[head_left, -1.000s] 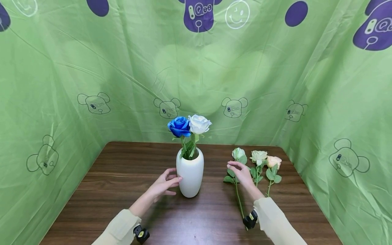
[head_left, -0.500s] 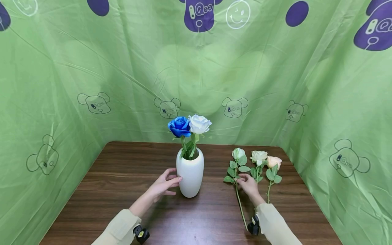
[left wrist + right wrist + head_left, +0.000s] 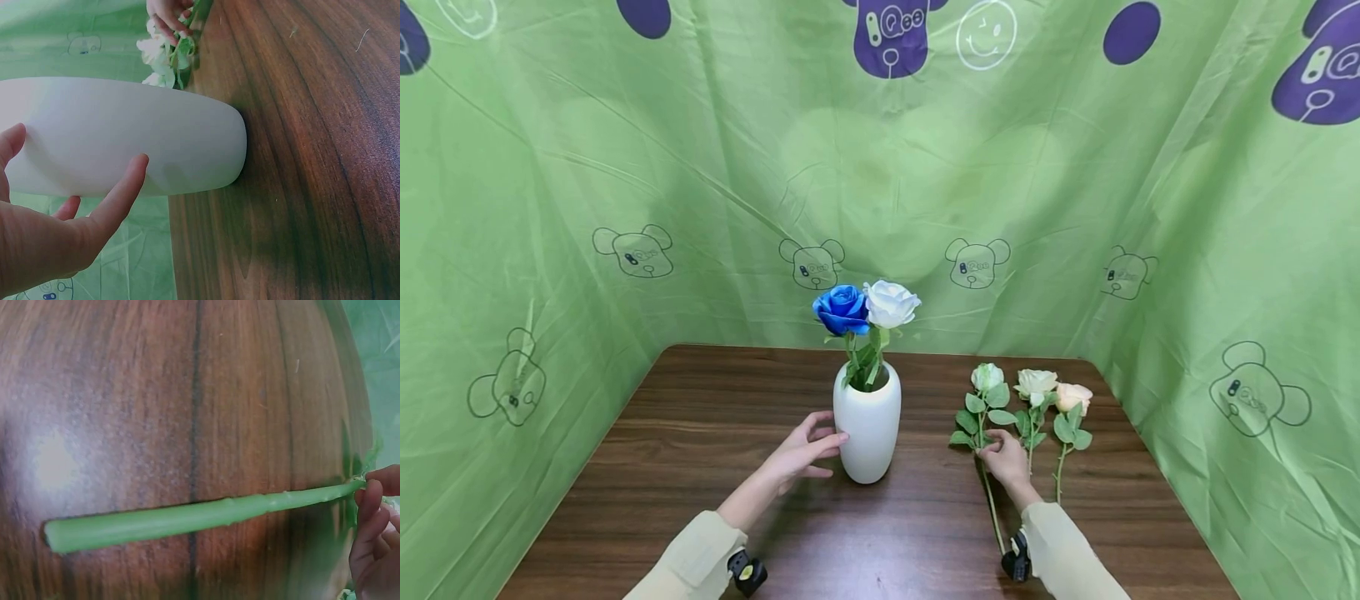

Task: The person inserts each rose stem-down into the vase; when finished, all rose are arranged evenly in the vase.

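A white vase (image 3: 867, 433) stands upright near the table's middle, with a blue rose (image 3: 841, 310) and a white rose (image 3: 891, 304) in it. My left hand (image 3: 801, 454) rests its fingers against the vase's left side; in the left wrist view the spread fingers of the hand (image 3: 69, 231) lie along the vase (image 3: 131, 137). My right hand (image 3: 1009, 462) pinches the stem of the greenish-white rose (image 3: 987, 377) lying on the table. In the right wrist view, thumb and finger of the hand (image 3: 378, 531) hold the green stem (image 3: 169, 520) at its leafy end.
On the wooden table (image 3: 737, 383), a cream rose (image 3: 1036, 383) and a peach rose (image 3: 1073, 397) lie just right of the pinched one. Green printed cloth (image 3: 895, 183) hangs behind the table and at both sides.
My right hand has come down and toward me from above the greenish-white rose's leaves and now pinches its stem. The left hand and the vase have stayed put.
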{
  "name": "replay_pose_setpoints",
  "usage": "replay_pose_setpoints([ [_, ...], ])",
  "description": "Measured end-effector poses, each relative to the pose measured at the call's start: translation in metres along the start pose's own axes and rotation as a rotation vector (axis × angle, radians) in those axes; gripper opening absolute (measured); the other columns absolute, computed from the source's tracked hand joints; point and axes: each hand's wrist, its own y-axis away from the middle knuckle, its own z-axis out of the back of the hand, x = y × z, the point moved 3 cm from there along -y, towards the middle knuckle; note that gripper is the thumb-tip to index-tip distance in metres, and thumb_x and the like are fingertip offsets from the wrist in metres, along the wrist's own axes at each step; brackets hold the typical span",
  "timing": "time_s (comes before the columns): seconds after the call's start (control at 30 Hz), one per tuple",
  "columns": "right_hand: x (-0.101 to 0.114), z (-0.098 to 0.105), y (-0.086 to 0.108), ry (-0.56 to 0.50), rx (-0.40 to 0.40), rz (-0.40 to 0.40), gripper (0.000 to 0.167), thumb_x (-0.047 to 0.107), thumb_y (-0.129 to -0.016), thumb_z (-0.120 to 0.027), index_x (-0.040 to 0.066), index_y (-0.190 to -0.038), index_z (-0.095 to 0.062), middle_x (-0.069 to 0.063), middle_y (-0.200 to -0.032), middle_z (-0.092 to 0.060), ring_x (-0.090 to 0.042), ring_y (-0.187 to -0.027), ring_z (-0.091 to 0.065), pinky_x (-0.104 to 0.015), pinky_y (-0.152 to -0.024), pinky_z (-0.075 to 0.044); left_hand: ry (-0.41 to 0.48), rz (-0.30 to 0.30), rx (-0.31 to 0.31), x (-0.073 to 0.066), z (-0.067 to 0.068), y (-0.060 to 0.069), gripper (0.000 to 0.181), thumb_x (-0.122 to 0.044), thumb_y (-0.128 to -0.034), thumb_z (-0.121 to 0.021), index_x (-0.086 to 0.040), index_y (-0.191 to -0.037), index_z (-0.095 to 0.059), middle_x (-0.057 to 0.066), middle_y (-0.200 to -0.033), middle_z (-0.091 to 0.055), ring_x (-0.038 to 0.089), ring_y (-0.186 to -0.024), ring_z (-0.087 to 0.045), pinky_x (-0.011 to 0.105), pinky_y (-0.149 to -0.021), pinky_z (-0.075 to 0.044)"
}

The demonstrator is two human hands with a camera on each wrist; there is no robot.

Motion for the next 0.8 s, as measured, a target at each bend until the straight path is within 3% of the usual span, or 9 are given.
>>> replay_pose_setpoints([
  [0.1,0.002,0.002,-0.001,-0.040,-0.012,0.013,0.038,0.001,-0.072,-0.061,-0.002,-0.110,-0.056,-0.004,-0.065,-0.060,-0.014,-0.049,-0.052,-0.030,-0.053,-0.043,0.001,-0.003,0.001,-0.001,-0.001,0.001,0.060,-0.019,-0.0843,-0.060,0.000,-0.131,-0.027,0.033,-0.127,-0.031,0.047,-0.109,-0.040,0.049,-0.073,-0.047],
  [0.23,0.007,0.005,0.000,-0.173,0.001,0.026,0.040,-0.002,-0.074,-0.060,0.000,-0.114,-0.054,-0.009,-0.074,-0.062,-0.016,-0.048,-0.054,-0.027,-0.046,-0.044,0.003,-0.004,0.002,-0.001,0.000,0.001,0.060,-0.019,-0.0845,-0.059,0.000,-0.131,-0.027,0.033,-0.127,-0.031,0.047,-0.109,-0.040,0.049,-0.073,-0.047],
  [0.43,0.019,0.010,0.008,-0.349,0.036,0.061,0.039,-0.002,-0.079,-0.061,0.002,-0.117,-0.051,-0.015,-0.079,-0.061,-0.019,-0.051,-0.054,-0.030,-0.045,-0.047,0.006,-0.005,0.002,0.011,0.004,-0.009,0.061,-0.020,-0.0844,-0.060,-0.001,-0.132,-0.026,0.032,-0.127,-0.031,0.046,-0.109,-0.040,0.049,-0.072,-0.047],
  [0.63,0.033,0.018,0.017,-0.485,0.070,0.153,0.042,-0.004,-0.081,-0.059,-0.001,-0.121,-0.046,-0.021,-0.084,-0.058,-0.022,-0.051,-0.054,-0.038,-0.047,-0.049,0.004,-0.002,-0.019,0.025,0.009,-0.019,0.062,-0.025,-0.0824,-0.063,-0.005,-0.131,-0.029,0.029,-0.127,-0.034,0.043,-0.107,-0.044,0.048,-0.070,-0.048],
  [0.8,0.045,0.023,0.022,-0.558,0.070,0.226,0.044,-0.004,-0.082,-0.058,-0.001,-0.123,-0.043,-0.025,-0.085,-0.055,-0.018,-0.051,-0.053,-0.034,-0.047,-0.049,-0.007,-0.009,-0.011,0.026,0.009,-0.019,0.065,-0.028,-0.0813,-0.064,-0.005,-0.131,-0.028,0.029,-0.128,-0.033,0.042,-0.107,-0.045,0.047,-0.070,-0.049],
])
